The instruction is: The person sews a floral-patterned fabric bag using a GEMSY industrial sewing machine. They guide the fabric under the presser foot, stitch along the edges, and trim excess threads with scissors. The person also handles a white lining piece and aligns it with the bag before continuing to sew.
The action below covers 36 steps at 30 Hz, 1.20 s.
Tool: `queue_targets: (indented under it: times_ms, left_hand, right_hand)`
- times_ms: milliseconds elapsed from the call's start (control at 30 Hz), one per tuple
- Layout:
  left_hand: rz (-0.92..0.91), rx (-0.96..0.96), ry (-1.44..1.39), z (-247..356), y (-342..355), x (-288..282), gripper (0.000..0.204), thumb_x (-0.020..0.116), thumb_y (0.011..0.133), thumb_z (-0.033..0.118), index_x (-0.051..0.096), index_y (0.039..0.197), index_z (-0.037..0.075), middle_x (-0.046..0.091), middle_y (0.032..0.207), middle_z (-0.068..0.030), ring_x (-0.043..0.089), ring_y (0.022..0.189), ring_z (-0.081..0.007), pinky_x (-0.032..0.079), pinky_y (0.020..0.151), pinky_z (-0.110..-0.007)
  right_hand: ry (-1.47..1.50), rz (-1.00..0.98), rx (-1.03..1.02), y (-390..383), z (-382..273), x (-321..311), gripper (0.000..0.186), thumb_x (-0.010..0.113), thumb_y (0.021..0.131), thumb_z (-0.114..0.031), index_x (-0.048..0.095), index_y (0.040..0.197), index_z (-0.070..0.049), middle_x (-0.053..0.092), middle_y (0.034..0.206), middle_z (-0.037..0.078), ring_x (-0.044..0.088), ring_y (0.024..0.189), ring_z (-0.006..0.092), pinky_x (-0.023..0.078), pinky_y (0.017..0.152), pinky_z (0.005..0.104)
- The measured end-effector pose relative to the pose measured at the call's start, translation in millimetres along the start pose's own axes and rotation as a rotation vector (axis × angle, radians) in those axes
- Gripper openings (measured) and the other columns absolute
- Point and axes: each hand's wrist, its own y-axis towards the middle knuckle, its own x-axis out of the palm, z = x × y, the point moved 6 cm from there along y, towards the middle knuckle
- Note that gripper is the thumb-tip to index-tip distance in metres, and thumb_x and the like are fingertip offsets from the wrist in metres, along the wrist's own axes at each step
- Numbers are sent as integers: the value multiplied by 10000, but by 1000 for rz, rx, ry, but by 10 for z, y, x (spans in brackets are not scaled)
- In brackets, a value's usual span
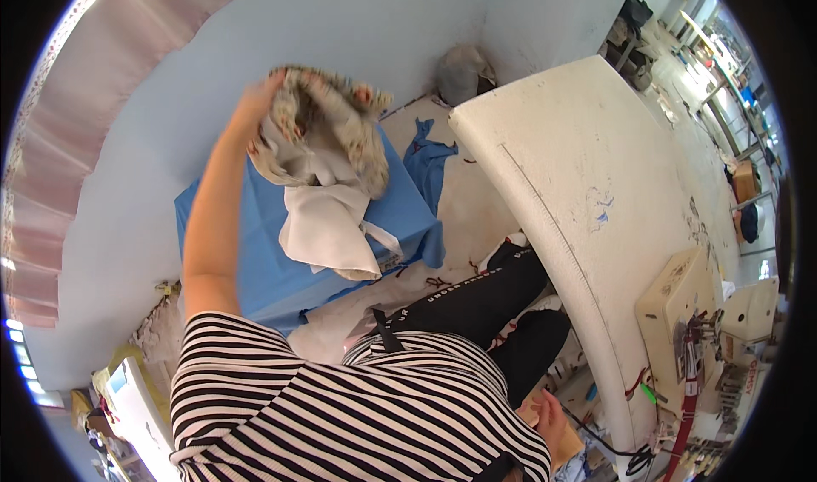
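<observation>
My left arm reaches out to the far left, and my left hand [271, 92], smeared by motion, is closed on the upper edge of a patterned fabric piece [370, 154]. The fabric is beige with brown and reddish spots and is bunched up, partly lifted. White cloth [328, 222] hangs from it and rests on a blue cloth [255, 265] draped over a box-like stand. My right hand [549, 416] is low at the right beside my body, under the edge of a white table. Its fingers are loosely bent and apart, with nothing visible in them.
The white sewing table [587, 150] stands to my right, with a cream sewing machine [677, 312] on it. A grey bag [465, 72] lies by the wall. Blue fabric [430, 163] hangs beside the stand. A pink curtain [111, 82] hangs at the left. Scraps lie on the floor.
</observation>
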Motion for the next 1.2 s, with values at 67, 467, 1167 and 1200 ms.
queue_targets:
  times_ms: [67,467,1167,1200]
  left_hand:
    - [-45,-13,-223,918,-366,38,519,611,863,461,624,1035,-28,667,977,-95,650,766,-189,540,702,-354]
    - [-202,429,-568,3353,-1325,645,420,488,942,456,634,1009,68,666,847,-41,626,704,-132,514,622,-262]
    - [-838,806,-439,4025,-2186,2514,677,443,934,528,444,1273,-59,604,1133,-186,620,913,-221,539,745,-312]
    - [-846,837,-462,3973,-2317,2553,732,439,932,541,391,1340,-65,580,1189,-198,613,945,-228,545,761,-312]
  right_hand:
    - [63,-73,-154,182,-587,158,234,474,955,-59,601,1137,13,684,930,138,656,777,174,511,730,269]
    - [36,-190,-830,530,-3292,27,374,572,900,-111,533,1266,-45,672,1041,114,654,821,171,510,740,297]
    - [967,357,-1123,102,-4749,-2259,288,500,928,-266,577,899,9,681,785,125,600,594,176,466,598,286]
    - [865,299,-1158,121,-4823,-2256,313,496,936,-267,568,991,33,695,938,169,668,723,183,501,643,282]
